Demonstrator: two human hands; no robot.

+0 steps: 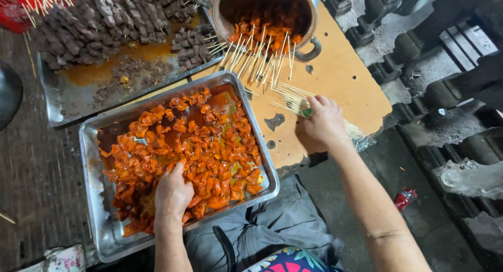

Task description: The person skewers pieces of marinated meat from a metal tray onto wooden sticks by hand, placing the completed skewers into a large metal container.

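While the left hand (173, 191) rests knuckles-up in the marinated orange meat pieces (209, 146) at the six o'clock end of the steel tray (105, 235), fingers curled in, grip hidden, the right hand (326, 119) at three o'clock closes its fingers on a bundle of bamboo skewers (288, 96). Their long axis runs ten to four o'clock across the plywood counter (346, 78). Nearer twelve, a pot of threaded skewers (262, 20); the counter's edge drops off just beyond the right wrist.

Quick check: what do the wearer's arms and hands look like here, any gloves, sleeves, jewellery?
Both arms are bare up to the frame edge: no sleeves in view. The left hand and right hand wear no gloves, and no watch, rings or bracelets show.
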